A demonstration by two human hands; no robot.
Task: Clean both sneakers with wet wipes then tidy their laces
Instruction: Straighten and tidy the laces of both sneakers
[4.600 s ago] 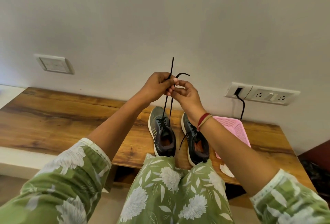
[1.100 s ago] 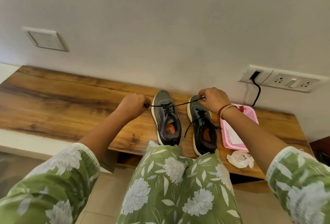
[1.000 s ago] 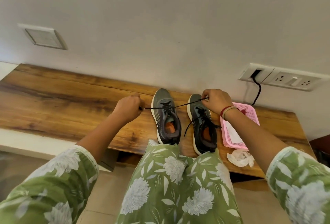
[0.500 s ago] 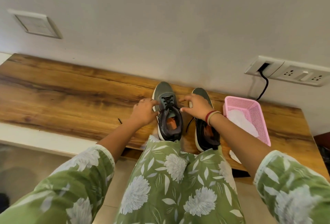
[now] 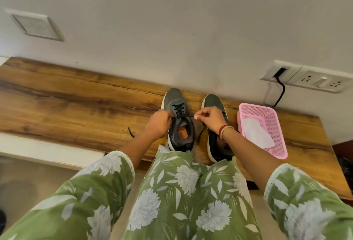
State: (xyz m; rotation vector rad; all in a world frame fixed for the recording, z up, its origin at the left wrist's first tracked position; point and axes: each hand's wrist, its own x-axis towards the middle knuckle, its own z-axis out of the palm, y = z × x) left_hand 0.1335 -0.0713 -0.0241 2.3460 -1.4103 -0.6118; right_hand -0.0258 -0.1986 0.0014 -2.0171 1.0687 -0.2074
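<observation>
**Both hands engaged on one sneaker's lace**

Two dark grey mesh sneakers are standing side by side on the brown wood-grain desk point(image 5: 76, 102), toes pointing to the white wall. The sneaker on the person's left side point(image 5: 174, 96) is showing an orange insole through its open collar. The sneaker on the person's right side point(image 5: 213, 100) is partly covered by the right forearm.

The left hand point(image 5: 159, 125) is curling its fingers round one end of the black lace point(image 5: 183, 116), just beside the left-side sneaker's collar. The right hand point(image 5: 209, 120) is pinching the other end between thumb and forefinger. The hands are apart, with the lace stretching between them across the top eyelets. A loose black lace tip point(image 5: 130, 132) is lying on the desk beside the left forearm.

A pink perforated plastic basket point(image 5: 267, 113) is sitting just beside the right-side sneaker, and a white wipe point(image 5: 256, 132) is lying inside it. Red and tan bands point(image 5: 225, 130) are circling the right wrist. A white wall socket strip point(image 5: 313, 82) is feeding a black cable point(image 5: 280, 94) that is running down behind the basket.
</observation>
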